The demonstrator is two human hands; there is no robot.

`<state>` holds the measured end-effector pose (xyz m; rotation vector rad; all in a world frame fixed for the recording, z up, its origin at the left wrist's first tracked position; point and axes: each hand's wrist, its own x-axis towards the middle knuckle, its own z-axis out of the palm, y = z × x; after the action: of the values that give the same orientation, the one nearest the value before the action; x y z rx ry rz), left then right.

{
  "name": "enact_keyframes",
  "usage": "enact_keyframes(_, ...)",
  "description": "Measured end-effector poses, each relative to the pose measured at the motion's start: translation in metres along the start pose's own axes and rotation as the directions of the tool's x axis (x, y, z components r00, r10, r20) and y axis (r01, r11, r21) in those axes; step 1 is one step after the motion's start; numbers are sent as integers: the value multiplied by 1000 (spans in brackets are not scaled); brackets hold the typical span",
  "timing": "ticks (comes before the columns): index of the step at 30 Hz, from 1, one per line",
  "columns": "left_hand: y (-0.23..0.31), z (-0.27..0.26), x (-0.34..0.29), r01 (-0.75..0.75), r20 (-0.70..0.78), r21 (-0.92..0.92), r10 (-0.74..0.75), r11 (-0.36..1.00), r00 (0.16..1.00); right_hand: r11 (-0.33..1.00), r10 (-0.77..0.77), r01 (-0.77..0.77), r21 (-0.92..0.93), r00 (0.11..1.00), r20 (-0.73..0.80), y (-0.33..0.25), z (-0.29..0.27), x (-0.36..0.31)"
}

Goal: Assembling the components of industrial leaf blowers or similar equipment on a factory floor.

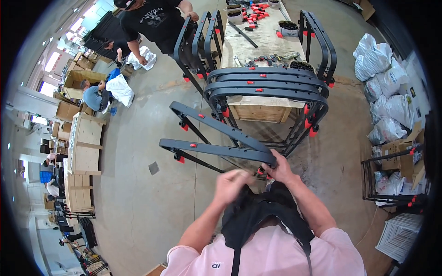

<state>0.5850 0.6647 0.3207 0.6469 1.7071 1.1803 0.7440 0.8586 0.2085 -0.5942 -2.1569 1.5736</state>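
The right hand grips the near end of two frames that reach away to the left; the left hand is just beside it, to its left; beyond them a row of frames leans against the near end of a workbench; bags lie to the right; a person stands behind the bench's left side; crates sit far left.

Person wears a pale pink short-sleeved shirt with a small dark mark at the chest. Black harness over the front, bulky at the top, with thin black straps running down the shirt. Forearms bare, left hand and right hand ungloved.
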Motion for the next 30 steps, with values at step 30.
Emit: enact_keyframes(30,-7,-135,124,-77,-61,-995,220,68,974,991,99,-80,104,976,-194,14,-6,0)
